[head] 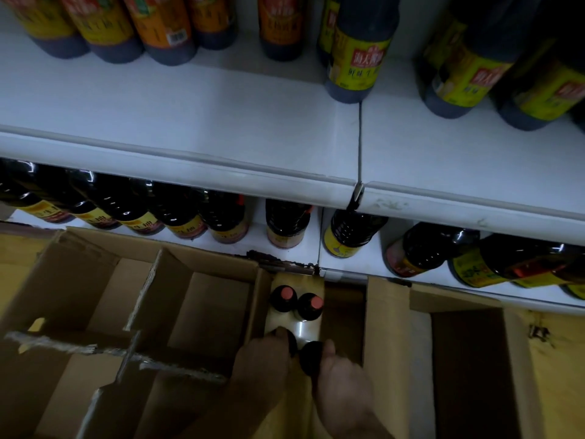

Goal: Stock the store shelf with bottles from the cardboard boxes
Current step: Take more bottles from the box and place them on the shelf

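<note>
Done: lower-left divided box (95, 312) seemingly emptied.
Remaining: two red-capped bottles (285, 297); upper shelf (190, 115) gappy.
Grip: left hand (262, 356) clamps one dark bottle (290, 341), right hand (343, 383) another.

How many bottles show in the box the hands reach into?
4. The left red-capped bottle and right red-capped bottle stand at the far end; the left hand grips the near-left bottle, the right hand the near-right bottle. Others may be hidden.

Yellowish floor (562, 391) showing at both edges.
</note>
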Motion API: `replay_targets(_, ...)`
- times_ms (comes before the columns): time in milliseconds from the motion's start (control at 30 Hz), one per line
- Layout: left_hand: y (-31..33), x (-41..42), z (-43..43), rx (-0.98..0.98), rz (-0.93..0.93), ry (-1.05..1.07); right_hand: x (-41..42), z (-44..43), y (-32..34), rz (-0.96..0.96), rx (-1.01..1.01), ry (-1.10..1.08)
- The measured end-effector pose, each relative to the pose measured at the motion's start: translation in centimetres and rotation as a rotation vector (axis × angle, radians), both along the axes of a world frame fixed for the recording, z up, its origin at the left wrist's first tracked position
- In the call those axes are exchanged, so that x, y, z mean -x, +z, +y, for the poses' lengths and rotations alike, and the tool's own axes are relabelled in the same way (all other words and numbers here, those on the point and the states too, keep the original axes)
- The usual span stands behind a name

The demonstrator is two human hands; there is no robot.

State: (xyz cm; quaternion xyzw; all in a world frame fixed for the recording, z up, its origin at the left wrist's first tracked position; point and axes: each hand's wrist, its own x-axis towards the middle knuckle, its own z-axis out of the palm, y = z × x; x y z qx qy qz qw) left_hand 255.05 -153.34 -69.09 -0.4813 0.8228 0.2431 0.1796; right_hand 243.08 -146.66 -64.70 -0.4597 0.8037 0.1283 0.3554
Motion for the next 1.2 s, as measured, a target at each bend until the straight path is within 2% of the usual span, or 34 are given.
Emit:
replay_targets(333,8.1,-0.6,1.4,-0.036,0.062,0.058,0.2,1.4,7.9,-0.006,0.06,-0.071)
replay_targets(667,17.9,-1.2,2.8,-0.026,0.024,0.062,-0.5,3.5,16.3,0.03,0.119,-0.071)
replay_targets(800,21.3,-1.7,3.5,-0.064,0.065,0.069,-0.8,4.2,19.8,0.026,0.116,-0.056)
replay_targets(1000,26.7,-2.4,4.5,0.014,0.079,0.017,-1.0,5.0,25.2,0.021,0.158,-0.065)
replay_targets(1200,32.6,-2.6,5.1,0.01,0.141,0.078,-0.9,5.6,30.6,0.007,0.199,-0.1)
